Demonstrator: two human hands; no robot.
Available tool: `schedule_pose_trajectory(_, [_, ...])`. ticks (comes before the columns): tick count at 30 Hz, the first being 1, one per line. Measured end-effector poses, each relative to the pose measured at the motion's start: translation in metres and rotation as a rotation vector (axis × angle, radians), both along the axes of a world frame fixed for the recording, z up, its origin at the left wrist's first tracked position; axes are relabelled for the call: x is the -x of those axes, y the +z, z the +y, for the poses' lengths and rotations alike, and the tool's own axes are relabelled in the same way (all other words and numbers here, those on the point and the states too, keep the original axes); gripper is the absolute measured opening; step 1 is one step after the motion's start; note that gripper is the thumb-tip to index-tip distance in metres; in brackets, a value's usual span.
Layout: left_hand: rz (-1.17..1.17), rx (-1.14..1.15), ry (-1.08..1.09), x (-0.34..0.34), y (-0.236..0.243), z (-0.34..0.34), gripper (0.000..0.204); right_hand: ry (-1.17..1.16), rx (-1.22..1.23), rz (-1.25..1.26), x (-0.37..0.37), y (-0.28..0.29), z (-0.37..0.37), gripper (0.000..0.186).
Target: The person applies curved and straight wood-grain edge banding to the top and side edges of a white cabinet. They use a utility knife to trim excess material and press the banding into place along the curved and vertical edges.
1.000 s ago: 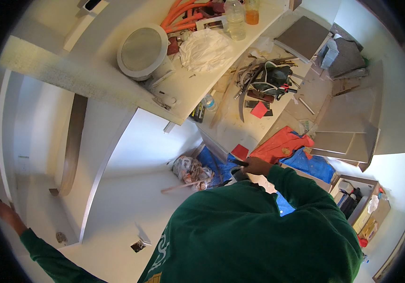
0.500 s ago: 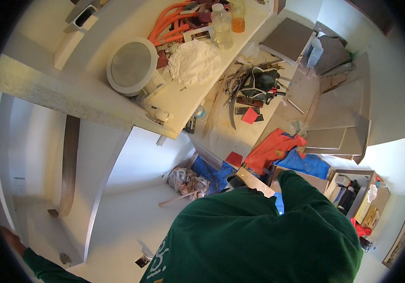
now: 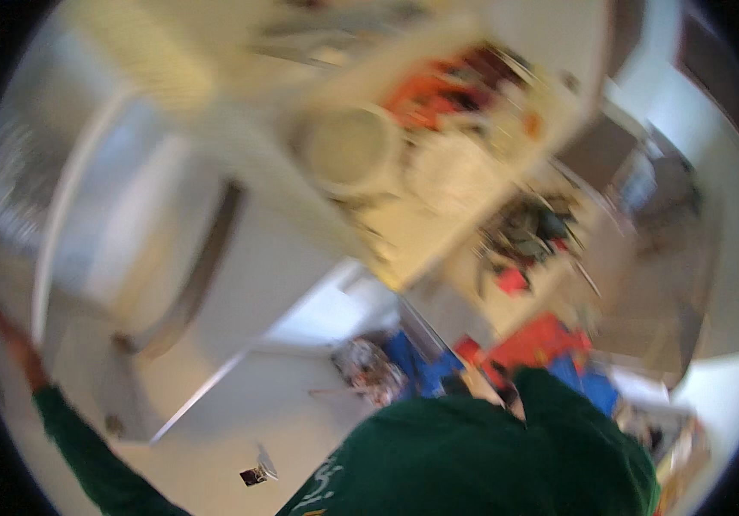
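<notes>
Motion blurs the view. My left hand (image 3: 18,344) reaches out at the far left, beside the pale edge of a white panel (image 3: 68,206); its fingers are smeared, and I cannot tell whether they touch it. My right arm in its green sleeve (image 3: 576,430) bends at the lower middle, with the hand hidden behind it. Near that arm lie red cloth or plastic (image 3: 533,340) and blue sheeting (image 3: 421,374).
A cluttered upper shelf (image 3: 395,249) holds a round white fitting (image 3: 343,150), white cloth (image 3: 453,172) and orange hoses (image 3: 425,95). A lower board bears a dark pile of tools (image 3: 533,228). Brown panels (image 3: 662,284) lean at the right; bundled bags (image 3: 369,374) lie below.
The view has swung, shifting the shelves right and blurring them. My left hand sits higher in the picture. My right hand, gripping a dark object a second ago, is now hidden.
</notes>
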State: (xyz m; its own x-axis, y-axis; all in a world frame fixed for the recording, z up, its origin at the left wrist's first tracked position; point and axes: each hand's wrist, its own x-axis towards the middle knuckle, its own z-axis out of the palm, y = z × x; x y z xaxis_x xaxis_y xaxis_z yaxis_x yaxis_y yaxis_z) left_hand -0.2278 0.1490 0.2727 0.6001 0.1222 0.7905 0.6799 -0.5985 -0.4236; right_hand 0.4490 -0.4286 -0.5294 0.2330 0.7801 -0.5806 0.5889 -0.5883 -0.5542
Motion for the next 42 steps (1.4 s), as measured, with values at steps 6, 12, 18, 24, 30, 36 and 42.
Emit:
schedule_pose_trajectory(6, [-0.71,0.188,0.021,-0.168,-0.044,-0.082,0.059,-0.094,0.058,0.041,-0.048,0.052,0.037,0.051])
schedule_pose_trajectory(12, [-0.79,0.154,0.133,-0.187,-0.039,-0.106,0.062,-0.05,0.016,0.025,-0.05,0.111,0.088,0.052])
schedule_pose_trajectory(18, [-0.788,0.128,0.168,-0.182,-0.034,-0.117,0.06,0.015,-0.034,0.023,-0.04,0.141,0.113,0.053])
schedule_pose_trajectory(24, [-0.78,0.143,0.196,-0.183,-0.037,-0.114,0.056,0.011,-0.047,0.022,-0.037,0.158,0.118,0.055])
schedule_pose_trajectory(30, [-0.758,0.109,0.221,-0.182,-0.039,-0.118,0.054,0.018,-0.041,0.019,-0.036,0.154,0.119,0.057])
schedule_pose_trajectory(36, [-0.719,0.124,0.229,-0.184,-0.037,-0.117,0.054,0.03,-0.008,0.027,-0.031,0.14,0.111,0.06])
schedule_pose_trajectory(42, [-0.716,0.107,0.251,-0.186,-0.039,-0.114,0.053,0.038,0.035,0.018,-0.032,0.123,0.104,0.064])
